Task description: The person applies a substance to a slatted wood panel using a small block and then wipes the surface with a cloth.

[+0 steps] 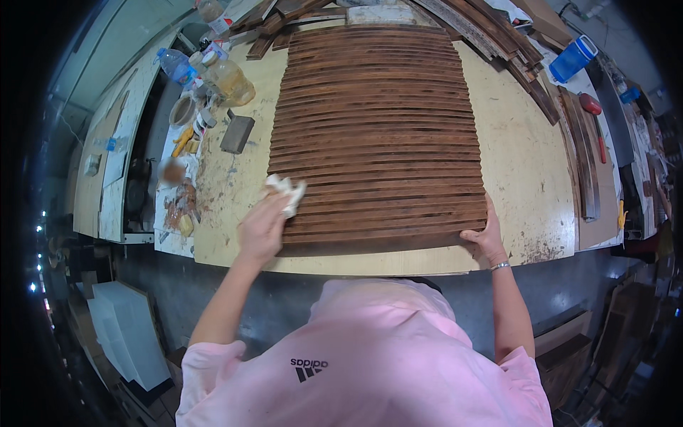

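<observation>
A large dark brown slatted wooden panel (377,135) lies flat on the pale worktable (523,171), its ridges running from side to side. At the panel's near left edge, my left hand (263,226) is closed around a crumpled white cloth (288,193), which touches the slats. My right hand (486,233) grips the panel's near right corner, thumb on the front face and fingers along the right side. The fingertips of the right hand are partly hidden by the panel edge.
Left of the panel lie a grey block (237,132), a jar of yellowish liquid (231,82), a plastic bottle (176,65) and a stained white sheet (174,206). Dark wood strips (491,39) are piled far right, near a blue container (573,58) and a red-handled tool (590,104).
</observation>
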Tool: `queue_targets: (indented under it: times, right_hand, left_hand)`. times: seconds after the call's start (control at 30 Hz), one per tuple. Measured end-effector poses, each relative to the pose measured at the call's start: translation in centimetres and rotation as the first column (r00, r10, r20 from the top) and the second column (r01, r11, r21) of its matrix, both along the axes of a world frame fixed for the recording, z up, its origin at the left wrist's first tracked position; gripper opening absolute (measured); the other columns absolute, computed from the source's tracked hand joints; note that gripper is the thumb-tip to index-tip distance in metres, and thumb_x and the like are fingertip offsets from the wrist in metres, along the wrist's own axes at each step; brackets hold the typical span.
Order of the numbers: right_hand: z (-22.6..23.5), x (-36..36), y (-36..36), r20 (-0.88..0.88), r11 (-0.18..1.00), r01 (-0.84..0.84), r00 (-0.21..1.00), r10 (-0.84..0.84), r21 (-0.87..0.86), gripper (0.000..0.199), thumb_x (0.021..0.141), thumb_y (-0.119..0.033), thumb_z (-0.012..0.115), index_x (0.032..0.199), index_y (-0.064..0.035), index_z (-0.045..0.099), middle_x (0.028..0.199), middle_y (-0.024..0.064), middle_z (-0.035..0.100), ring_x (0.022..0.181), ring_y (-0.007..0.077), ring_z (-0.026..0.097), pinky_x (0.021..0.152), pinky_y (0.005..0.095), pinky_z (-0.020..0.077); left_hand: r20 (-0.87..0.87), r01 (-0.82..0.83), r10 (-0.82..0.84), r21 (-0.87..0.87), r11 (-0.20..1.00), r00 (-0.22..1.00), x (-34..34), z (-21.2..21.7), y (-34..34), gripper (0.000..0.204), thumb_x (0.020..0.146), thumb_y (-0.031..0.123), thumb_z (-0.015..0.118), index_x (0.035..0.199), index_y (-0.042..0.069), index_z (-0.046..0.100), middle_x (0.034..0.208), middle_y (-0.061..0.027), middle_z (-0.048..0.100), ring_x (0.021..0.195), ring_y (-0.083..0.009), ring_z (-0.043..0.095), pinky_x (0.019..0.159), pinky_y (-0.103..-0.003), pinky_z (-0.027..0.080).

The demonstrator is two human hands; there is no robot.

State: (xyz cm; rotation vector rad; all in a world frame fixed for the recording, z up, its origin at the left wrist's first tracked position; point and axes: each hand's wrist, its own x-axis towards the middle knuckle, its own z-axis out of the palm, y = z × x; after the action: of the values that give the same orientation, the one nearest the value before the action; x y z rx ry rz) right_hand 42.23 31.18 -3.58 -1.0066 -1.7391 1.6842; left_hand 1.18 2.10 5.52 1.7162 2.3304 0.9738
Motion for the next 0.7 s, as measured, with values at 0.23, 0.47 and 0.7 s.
queue_targets:
  times: [0.23, 0.47, 0.7]
  right_hand:
    - [0.5, -1.1, -0.3, 0.047, 0.997, -0.005, 0.999, 0.002, 0.072, 0.128, 0.053, -0.011, 0.099, 0.159, -0.0015, 0.028, 0.147, 0.0127, 0.052, 0.133, 0.0252, 0.053, 0.115, 0.0391, 0.0429]
    - [-0.9, 0.6, 0.5, 0.081, 0.993, -0.042, 0.996, 0.033, 0.114, 0.126, 0.056, -0.008, 0.096, 0.160, 0.0000, 0.025, 0.145, 0.0151, 0.054, 0.130, 0.0252, 0.055, 0.113, 0.0388, 0.0455]
    - [-0.1, 0.2, -0.1, 0.077, 0.995, 0.010, 0.997, -0.018, 0.096, 0.122, 0.057, -0.004, 0.092, 0.160, -0.0003, 0.026, 0.145, 0.0140, 0.054, 0.130, 0.0252, 0.055, 0.114, 0.0385, 0.0445]
  left_hand:
    - [-0.121, 0.385, -0.368, 0.189, 0.903, 0.922, 14.3, -5.9, 15.5, 0.048, 0.078, 0.001, 0.067, 0.126, -0.005, 0.065, 0.128, -0.0220, 0.066, 0.123, -0.0373, 0.061, 0.109, -0.047, 0.047]
    - [-0.083, 0.509, -0.502, 0.114, 0.853, 0.861, 19.1, -4.6, 16.9, 0.068, 0.084, 0.028, 0.075, 0.143, 0.000, 0.053, 0.146, -0.0184, 0.053, 0.134, -0.0353, 0.050, 0.116, -0.051, 0.035]
    - [-0.337, 0.129, -0.123, -0.006, 0.992, 0.933, -0.5, -4.5, -1.9, 0.036, 0.091, 0.012, 0.064, 0.128, 0.011, 0.067, 0.124, -0.0090, 0.068, 0.117, -0.0298, 0.063, 0.105, -0.047, 0.046]
